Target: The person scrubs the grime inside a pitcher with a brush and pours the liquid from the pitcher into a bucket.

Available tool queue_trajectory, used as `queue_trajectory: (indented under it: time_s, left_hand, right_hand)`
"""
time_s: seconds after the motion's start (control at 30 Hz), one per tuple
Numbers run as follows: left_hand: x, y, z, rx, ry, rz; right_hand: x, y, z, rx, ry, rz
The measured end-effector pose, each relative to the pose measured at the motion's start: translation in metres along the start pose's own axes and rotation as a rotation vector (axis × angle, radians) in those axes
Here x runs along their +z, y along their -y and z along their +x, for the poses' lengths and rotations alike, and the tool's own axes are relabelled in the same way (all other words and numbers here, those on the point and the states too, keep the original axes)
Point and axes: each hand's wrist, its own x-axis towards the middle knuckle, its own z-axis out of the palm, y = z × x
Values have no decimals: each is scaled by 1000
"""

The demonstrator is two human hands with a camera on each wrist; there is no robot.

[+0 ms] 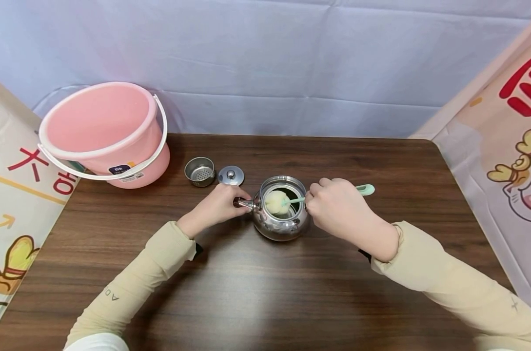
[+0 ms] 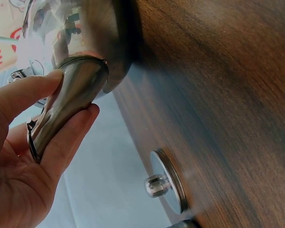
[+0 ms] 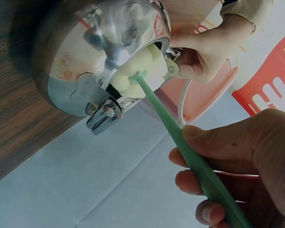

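Note:
A shiny steel teapot stands lidless on the table in the head view. My left hand grips its spout, thumb on one side and fingers on the other. In my right hand is a sponge brush by its pale green handle. The brush's cream sponge head sits in the pot's round opening, partly below the rim. A hinged bracket shows on the pot's side in the right wrist view.
Behind my left hand lie the round steel lid with its knob and a perforated strainer cup. A pink bucket with a white handle stands at the back left of the brown wooden table. Pale cloth hangs behind.

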Motion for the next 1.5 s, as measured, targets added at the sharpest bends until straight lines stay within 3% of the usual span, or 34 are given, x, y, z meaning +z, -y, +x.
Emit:
queue_trajectory:
  time_s: [0.63,1.5]
  left_hand:
    - [-1,-1,2,33,-17,38]
    - [-1,-2,0,-34,21,-10]
  right_hand:
    - [-1,-12,-6,45,49,-2]
    - [-14,2,-8,34,69,17]
